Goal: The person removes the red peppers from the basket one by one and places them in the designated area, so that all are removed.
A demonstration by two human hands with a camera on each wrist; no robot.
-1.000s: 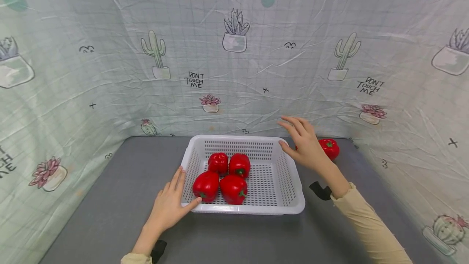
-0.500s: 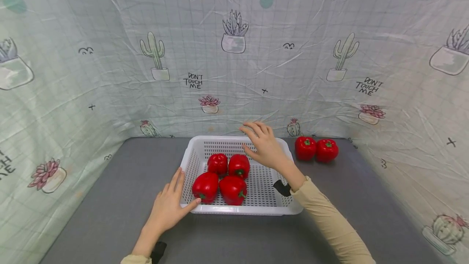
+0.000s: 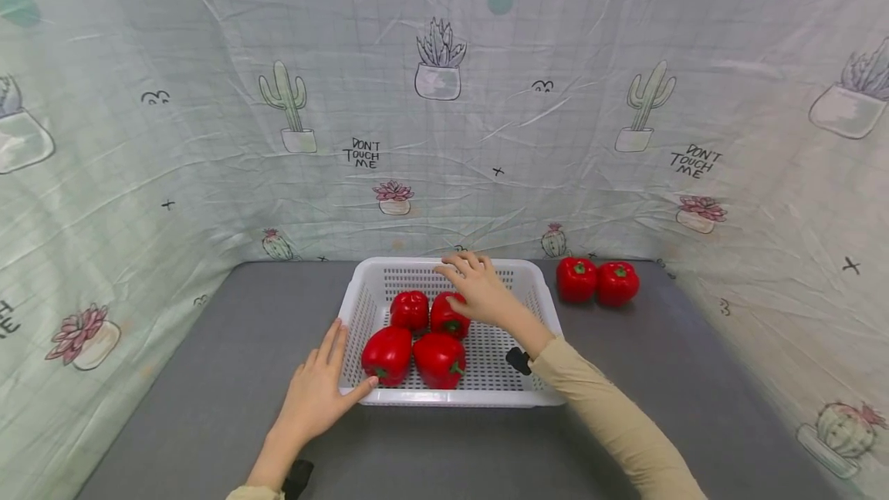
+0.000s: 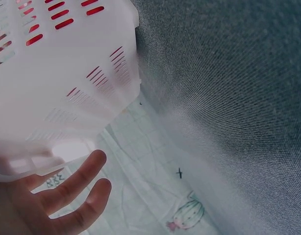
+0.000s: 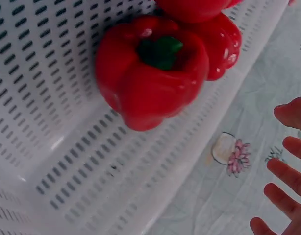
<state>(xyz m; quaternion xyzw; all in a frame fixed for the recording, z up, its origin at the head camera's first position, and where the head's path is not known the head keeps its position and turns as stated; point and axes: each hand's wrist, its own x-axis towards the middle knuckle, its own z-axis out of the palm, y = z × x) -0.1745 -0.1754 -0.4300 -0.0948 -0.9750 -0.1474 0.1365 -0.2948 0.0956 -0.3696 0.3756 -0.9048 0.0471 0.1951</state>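
Several red bell peppers point(image 3: 386, 355) sit in the left half of a white perforated plastic basket point(image 3: 458, 398). My left hand point(image 3: 316, 390) rests on the basket's front left corner, fingers spread along the rim; the left wrist view shows its fingers beside the basket wall. Above the back of the basket hovers my right hand point(image 3: 479, 290), holding nothing, its fingers spread and slightly bent. It partly hides the back right bell pepper point(image 3: 447, 324) in the head view. From the right wrist, that bell pepper point(image 5: 150, 73) with its green stem shows apart from the fingers.
Two more red bell peppers point(image 3: 576, 279) stand side by side on the grey tabletop point(image 3: 444, 454), right of the basket near the back. A pale curtain point(image 3: 444, 137) printed with cactus drawings encloses the table at the back and sides.
My right hand has moved left from near the two peppers outside to above the basket, then slightly lower. Those two peppers came into full view. My left hand has kept its place at the rim.
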